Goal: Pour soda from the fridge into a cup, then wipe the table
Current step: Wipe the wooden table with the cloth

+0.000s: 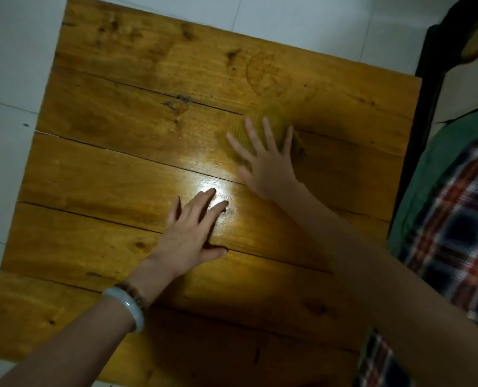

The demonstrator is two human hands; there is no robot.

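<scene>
A wooden plank table (114, 163) fills the view. My right hand (265, 160) lies flat, fingers spread, pressing a yellow-green cloth (274, 118) onto the tabletop right of centre; the cloth is blurred and shows mostly beyond my fingertips. My left hand (193, 233) rests flat on the table nearer to me, fingers apart, holding nothing. A pale bangle (128, 305) is on my left wrist. No cup or soda is in view.
White tiled floor (5, 135) surrounds the table on the left and far side. A dark chair or furniture piece (439, 79) stands at the table's right edge. My plaid and green clothing (455, 219) is at the right.
</scene>
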